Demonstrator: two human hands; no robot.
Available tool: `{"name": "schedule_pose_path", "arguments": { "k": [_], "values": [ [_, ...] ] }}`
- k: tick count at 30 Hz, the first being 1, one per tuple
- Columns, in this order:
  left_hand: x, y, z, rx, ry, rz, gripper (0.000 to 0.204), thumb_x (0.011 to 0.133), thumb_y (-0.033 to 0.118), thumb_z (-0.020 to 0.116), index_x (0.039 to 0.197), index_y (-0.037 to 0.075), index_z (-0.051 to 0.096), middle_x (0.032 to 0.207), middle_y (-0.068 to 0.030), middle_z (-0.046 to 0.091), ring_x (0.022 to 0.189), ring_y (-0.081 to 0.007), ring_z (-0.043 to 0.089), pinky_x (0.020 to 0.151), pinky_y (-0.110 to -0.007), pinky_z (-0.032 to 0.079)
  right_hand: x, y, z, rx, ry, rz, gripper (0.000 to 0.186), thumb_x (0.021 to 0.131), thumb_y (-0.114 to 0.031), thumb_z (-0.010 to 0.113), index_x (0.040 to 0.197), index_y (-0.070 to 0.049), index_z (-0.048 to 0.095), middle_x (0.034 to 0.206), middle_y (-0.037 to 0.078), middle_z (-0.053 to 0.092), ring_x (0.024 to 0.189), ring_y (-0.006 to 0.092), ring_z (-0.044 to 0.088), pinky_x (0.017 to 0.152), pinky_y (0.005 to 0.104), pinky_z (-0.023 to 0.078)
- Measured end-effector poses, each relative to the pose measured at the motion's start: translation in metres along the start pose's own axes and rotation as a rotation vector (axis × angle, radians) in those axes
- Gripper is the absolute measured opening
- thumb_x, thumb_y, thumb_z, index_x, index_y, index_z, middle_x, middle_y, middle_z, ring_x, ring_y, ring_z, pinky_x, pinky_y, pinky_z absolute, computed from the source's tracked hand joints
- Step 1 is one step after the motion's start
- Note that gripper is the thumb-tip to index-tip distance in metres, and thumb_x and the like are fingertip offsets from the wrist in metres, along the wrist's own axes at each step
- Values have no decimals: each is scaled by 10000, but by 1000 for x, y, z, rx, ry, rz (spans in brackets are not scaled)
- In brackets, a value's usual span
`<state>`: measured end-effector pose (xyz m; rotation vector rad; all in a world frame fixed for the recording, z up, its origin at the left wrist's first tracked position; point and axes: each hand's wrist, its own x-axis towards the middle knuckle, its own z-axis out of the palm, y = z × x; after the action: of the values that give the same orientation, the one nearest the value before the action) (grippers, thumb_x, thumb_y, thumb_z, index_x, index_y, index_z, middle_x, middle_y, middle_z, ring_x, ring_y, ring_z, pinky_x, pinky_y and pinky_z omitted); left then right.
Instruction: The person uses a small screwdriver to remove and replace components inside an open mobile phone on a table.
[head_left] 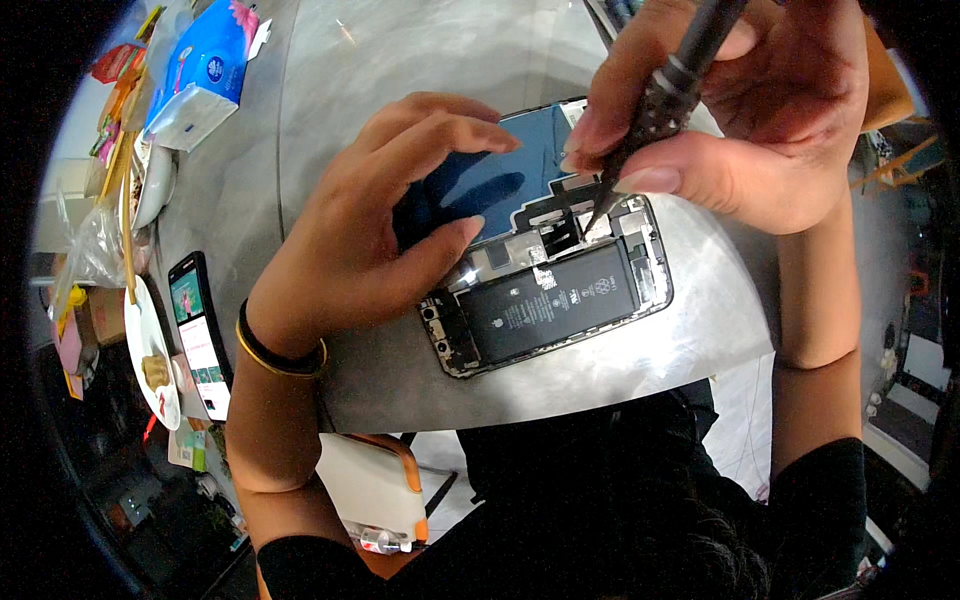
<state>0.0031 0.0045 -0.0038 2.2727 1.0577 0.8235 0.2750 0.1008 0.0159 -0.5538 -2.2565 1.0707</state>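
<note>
An opened smartphone lies on the grey table, its black battery and inner parts bare. Its detached screen panel, with a dark blue back, lies along the phone's far side. My left hand is around the panel's left end, thumb near the close edge and fingers bent over the far one. Between the thumb and fingers of my right hand is a slim dark screwdriver with a knurled grip. Its tip points down at the parts just beyond the battery, touching or very close; I cannot tell which.
Left of my left arm, a second phone with a lit screen leans at the table's edge by a white plate with food scraps. Farther off stands a blue tissue pack near a bowl. A white chair is below the table.
</note>
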Motion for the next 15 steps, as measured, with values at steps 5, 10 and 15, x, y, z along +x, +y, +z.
{"name": "schedule_pose_path", "arguments": {
  "k": [5,10,15],
  "values": [
    [-1,-2,-1,-32,-4,10,457,781,46,676,1210,-3,527,1276,-192,531,1247,-305,484,1060,-387,344,1,0,0,-7,2,12,514,661,-62,866,1113,30,639,1011,153,694,846,221,702,741,319,573],
    [0,-1,1,-69,18,0,349,836,43,606,1184,21,587,1262,-187,536,1227,-314,490,1058,-387,334,1,0,-3,-19,7,20,516,660,-65,866,1114,29,639,1015,154,693,849,222,701,743,319,572],
    [3,6,0,93,-73,5,232,904,146,542,1066,88,699,1239,-169,535,1168,-305,494,1030,-382,331,2,1,-3,-14,4,19,518,660,-68,867,1115,29,639,1018,154,692,851,222,701,744,318,571]
  ]
}}
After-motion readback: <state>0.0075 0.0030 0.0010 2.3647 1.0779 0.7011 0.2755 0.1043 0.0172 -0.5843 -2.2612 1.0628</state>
